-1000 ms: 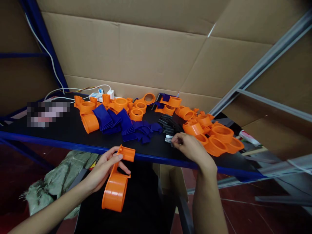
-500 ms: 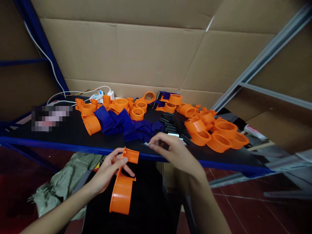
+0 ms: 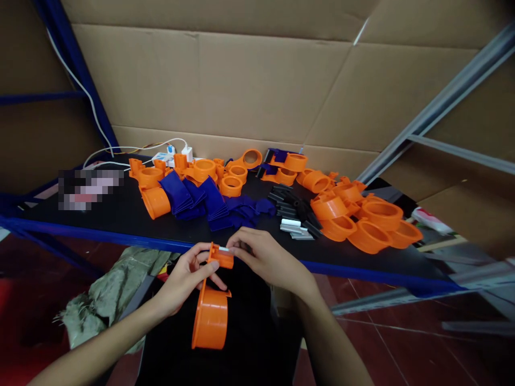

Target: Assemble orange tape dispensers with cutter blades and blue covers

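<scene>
Low in the frame's centre, the left hand (image 3: 183, 281) grips an orange holder (image 3: 211, 313) below the tabletop (image 3: 120, 222) edge. The right hand (image 3: 267, 260) pinches a small metal strip (image 3: 223, 250) against its top.

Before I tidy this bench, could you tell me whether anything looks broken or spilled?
Nothing looks broken or spilled. The orange housings, blue pieces and black strips lie in loose heaps on the table. The left hand holds an orange housing; the right hand pinches a small metal strip at its top.
</scene>
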A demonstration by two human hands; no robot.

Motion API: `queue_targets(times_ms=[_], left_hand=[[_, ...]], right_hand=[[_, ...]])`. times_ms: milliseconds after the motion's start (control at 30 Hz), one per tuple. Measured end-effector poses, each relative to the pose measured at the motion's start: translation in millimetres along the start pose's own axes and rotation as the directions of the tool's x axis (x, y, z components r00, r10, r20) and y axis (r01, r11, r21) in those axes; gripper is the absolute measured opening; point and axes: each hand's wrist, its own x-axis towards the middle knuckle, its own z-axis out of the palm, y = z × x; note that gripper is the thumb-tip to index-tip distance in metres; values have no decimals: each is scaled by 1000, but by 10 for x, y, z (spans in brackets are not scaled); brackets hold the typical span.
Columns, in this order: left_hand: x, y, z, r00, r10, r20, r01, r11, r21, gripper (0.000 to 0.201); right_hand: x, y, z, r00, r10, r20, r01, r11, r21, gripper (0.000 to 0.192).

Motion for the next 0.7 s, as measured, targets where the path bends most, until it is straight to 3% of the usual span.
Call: queue_targets(times_ms=[100,233,567,700], left_hand=[[7,-6,-16,1000,31,-8,-29,991,133,38],[10,-7,-29,999,32,22,-35,984,174,37],[-23,-48,-14,1000,-6,23,3,988,155,37],[-37,-26,-16,998,-55,24,54,997,55,48]], right_hand=[[26,-5,50,1000,3,7,-3,1000,-18,11],[7,8,32,1000,30,-6,-30,1000,-10,11],[99,64,196,999,10,-41,-8,999,39,12],[148,101,244,984,16,-180,-19,1000,-17,14]])
